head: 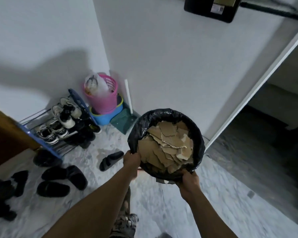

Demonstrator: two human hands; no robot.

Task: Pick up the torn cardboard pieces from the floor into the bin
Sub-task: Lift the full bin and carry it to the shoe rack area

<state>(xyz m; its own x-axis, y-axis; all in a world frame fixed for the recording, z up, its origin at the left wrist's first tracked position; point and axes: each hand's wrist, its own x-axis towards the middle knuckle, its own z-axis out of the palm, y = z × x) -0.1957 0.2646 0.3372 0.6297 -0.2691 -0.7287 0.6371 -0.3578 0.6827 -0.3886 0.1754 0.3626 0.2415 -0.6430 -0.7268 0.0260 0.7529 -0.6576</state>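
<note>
Here, bin (199,134) full of torn cardboard pieces (169,145).
Left hand (132,159) and right hand (187,180) each grip its bagged rim.

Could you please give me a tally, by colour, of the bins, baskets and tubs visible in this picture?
Black: 1, the lined bin full of torn cardboard pieces, gripped at its rim by the left hand and the right hand
Pink: 1, the basket in the corner
Blue: 1, the tub under the basket
Total: 3

No legible text; label (217,8) on black box (205,7) blurred
</note>
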